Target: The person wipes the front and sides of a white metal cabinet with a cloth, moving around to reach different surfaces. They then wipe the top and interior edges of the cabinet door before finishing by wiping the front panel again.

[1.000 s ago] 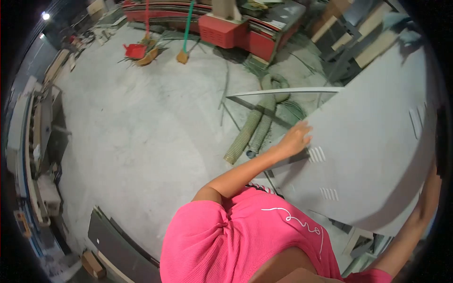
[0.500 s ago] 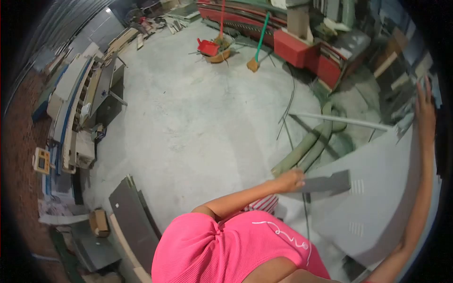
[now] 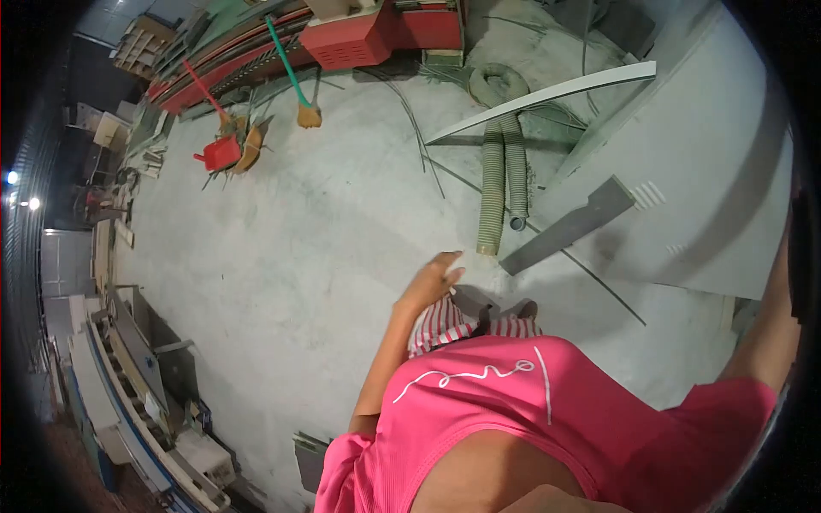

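My left hand (image 3: 436,278) is open above the striped trousers, thumb and fingers apart and nothing between them. A dark grey strip of board (image 3: 569,224) with a notched edge is just to its right, apart from the fingers. The strip's upper end overlaps a large pale grey panel (image 3: 705,162) with small slots cut in it. My right arm (image 3: 765,342) reaches up along the right edge beside the panel; the hand itself is out of view.
Ribbed green hoses (image 3: 493,188) lie on the floor ahead, with a long white strip (image 3: 547,101) crossing above them. A thin dark rod (image 3: 603,286) lies near my feet. A broom (image 3: 308,114), a red dustpan (image 3: 222,152) and a red machine (image 3: 351,41) are further off. Stacked boards (image 3: 120,376) line the left.
My left hand has let go of the grey strip and drawn back left from it. The view has turned to the right, and my right hand has passed out of sight.
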Tool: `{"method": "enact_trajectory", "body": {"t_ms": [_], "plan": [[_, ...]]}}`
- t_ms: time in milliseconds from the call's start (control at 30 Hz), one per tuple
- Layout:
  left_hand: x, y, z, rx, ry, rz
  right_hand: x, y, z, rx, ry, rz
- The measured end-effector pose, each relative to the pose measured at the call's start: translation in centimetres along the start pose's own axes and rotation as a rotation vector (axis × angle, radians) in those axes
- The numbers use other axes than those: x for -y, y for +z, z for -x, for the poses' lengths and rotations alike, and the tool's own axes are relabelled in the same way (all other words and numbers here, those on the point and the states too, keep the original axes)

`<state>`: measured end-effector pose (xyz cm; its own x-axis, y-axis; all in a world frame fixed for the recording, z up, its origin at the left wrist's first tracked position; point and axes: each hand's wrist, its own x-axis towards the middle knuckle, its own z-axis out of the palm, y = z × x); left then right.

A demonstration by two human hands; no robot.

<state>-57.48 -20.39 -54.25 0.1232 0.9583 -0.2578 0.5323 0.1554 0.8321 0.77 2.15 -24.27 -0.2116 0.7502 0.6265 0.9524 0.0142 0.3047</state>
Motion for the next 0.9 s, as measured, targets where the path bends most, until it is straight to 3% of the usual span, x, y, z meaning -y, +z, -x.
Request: {"method": "enact_trajectory", "body": {"t_ms": [233,333,433,533,700,833,900], "plan": [[10.0,-13.3,1.1,-0.301,-0.08,-0.232,7.4,4.0,-2.0,0.002,0.115,-0.036],[12.0,-15.6,0.2,-0.238,-0.102,-0.227,10.6,6.1,-3.7,-0.013,0.161,-0.076],[10.7,-19.0,-1.7,-0.037,-0.148,-0.255,14.8,8.9,-6.4,-0.028,0.183,-0.12],[11.0,-19.6,-4.5,-0.044,-0.065,-0.289,17.7,11.6,-7.8,-0.024,0.2,-0.15],[10.8,-25.6,-13.0,0.203,-0.025,-0.418,23.4,15.8,-9.8,0.0,0.251,-0.169],[12.9,-29.9,-20.5,0.247,0.006,-0.445,26.8,19.1,-12.4,0.014,0.299,-0.17],[13.9,-32.3,-24.0,0.361,0.017,-0.537,28.9,20.6,-13.6,0.024,0.331,-0.165]]}}
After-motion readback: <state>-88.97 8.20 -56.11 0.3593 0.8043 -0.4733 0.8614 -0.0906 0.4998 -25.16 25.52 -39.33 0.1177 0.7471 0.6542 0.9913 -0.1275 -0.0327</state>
